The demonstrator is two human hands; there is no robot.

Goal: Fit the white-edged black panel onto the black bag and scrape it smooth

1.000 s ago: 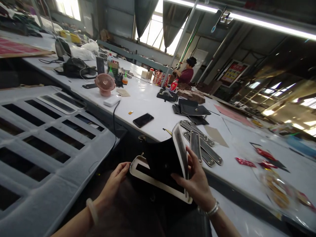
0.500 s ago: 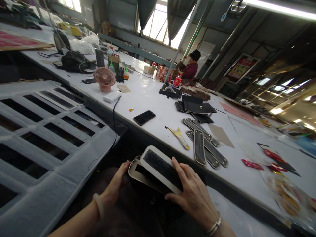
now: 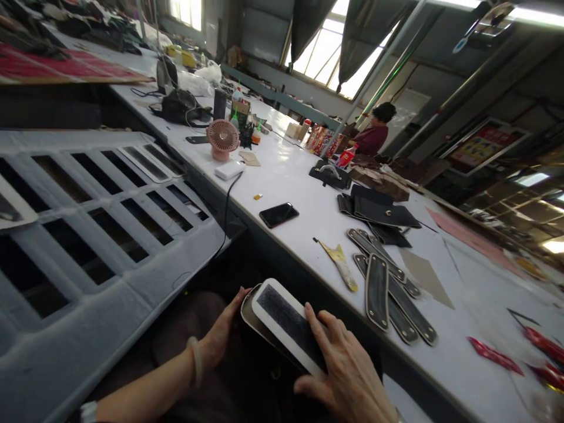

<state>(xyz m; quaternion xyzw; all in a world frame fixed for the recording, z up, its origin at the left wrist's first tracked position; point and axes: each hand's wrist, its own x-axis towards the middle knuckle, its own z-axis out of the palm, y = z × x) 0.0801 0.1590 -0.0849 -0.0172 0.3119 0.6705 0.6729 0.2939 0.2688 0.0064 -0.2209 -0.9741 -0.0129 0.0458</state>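
A pale-edged panel with a dark centre strip (image 3: 286, 317) lies slanted over the open side of a dark case with a beige rim (image 3: 249, 311), above my lap. My left hand (image 3: 224, 332) grips the case at its left end, fingertips at the rim. My right hand (image 3: 341, 358) holds the panel's right end, with the index finger on its upper edge and the thumb at its lower edge. The underside of the case is lost in shadow. Nearest on the table are several dark strips with pale edging (image 3: 378, 291) and a yellow-stained tool (image 3: 339, 264).
On the white table (image 3: 304, 182) are a phone (image 3: 279, 215), a pink fan (image 3: 222, 138), a white box with a cable (image 3: 229, 170) and black leather pieces (image 3: 383, 210). A grey slotted rack (image 3: 127, 294) stands at the left. A person (image 3: 374, 132) is farther back.
The view has turned left, so the table things appear farther right. The panel has come down closer over the case opening, covering more of it. Both hands keep their hold.
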